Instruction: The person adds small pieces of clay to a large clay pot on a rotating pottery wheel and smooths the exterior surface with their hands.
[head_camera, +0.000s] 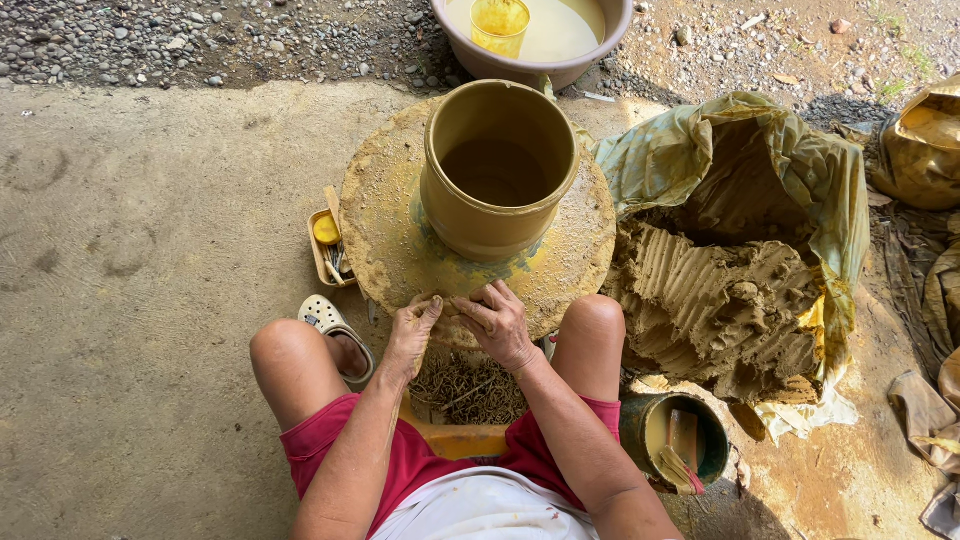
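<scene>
Your left hand (412, 328) and right hand (497, 322) pinch a small lump of clay (452, 306) at the wheel's (385, 235) near edge (fingers pressed together), just before the pot (497, 170); a stray knuckle could dent its wet wall.

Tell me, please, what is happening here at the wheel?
A seated person works clay at the near edge of a round, clay-smeared wheel. The left hand and right hand meet over a small lump there. A tall open clay pot stands upright on the wheel. A big clay heap lies on plastic to the right.
</scene>
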